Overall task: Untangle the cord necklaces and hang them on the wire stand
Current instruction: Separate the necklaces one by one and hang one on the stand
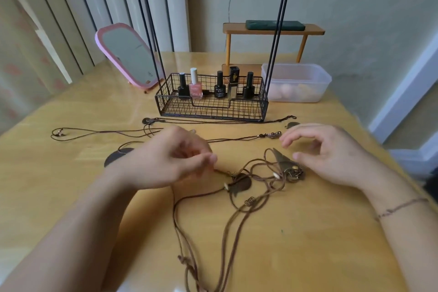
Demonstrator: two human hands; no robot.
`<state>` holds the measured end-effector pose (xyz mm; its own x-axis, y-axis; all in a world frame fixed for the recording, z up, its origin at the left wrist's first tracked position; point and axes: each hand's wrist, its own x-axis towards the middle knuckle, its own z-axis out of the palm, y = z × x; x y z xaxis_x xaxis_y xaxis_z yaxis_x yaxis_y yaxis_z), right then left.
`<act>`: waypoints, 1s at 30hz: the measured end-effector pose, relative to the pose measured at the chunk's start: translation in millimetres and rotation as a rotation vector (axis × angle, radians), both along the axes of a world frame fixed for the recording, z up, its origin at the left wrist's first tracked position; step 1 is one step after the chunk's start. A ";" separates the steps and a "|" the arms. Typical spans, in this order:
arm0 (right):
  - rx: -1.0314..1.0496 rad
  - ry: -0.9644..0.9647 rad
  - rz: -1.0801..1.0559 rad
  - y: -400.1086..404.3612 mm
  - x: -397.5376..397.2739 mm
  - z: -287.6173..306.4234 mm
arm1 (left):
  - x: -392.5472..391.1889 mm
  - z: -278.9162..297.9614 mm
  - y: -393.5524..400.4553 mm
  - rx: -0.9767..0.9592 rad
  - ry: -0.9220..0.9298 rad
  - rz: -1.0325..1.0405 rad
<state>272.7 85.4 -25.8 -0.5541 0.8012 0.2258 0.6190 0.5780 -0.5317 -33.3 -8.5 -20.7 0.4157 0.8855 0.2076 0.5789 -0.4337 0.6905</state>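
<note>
The tangled cord necklaces (251, 185) lie on the table (308, 244) between our hands, their loose cords trailing toward us and off the bottom edge. Our left hand (170, 159) seems to pinch one cord end at the knot's left side, though blur hides the contact. Our right hand (327, 152) hovers just right of the knot with fingers loosely curled, holding nothing. Beyond stands the wire stand (211, 99), its top cut off.

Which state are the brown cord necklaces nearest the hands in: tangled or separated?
Tangled. The cord necklaces lie on the table with loops crossing around the pendants; none hangs on the wire stand.
</note>
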 end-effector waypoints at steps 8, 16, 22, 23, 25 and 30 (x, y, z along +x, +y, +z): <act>-0.135 -0.292 0.298 3.8 7.7 -5.3 | 3.9 -22.8 12.3 -0.019 0.363 0.053; -0.276 0.694 0.222 -0.4 2.5 8.2 | 13.7 -24.1 7.0 0.094 0.203 0.110; -0.629 1.056 0.563 1.9 14.6 14.5 | 4.1 -14.2 17.0 0.112 -0.575 0.428; -0.711 0.974 0.660 1.8 18.8 16.2 | 1.7 -12.7 18.7 0.174 -0.642 0.450; -0.751 0.835 0.806 -0.4 22.5 16.5 | -3.4 -6.1 19.0 0.345 -0.786 0.485; -0.221 0.590 0.152 -3.6 -16.4 -7.6 | -10.4 9.4 12.8 0.710 -0.883 0.618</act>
<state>256.3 81.9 -33.4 -0.4985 0.7859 0.3659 0.1066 0.4745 -0.8738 -43.6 4.3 -11.2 -0.5397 0.4639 0.7025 0.2817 -0.6868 0.6700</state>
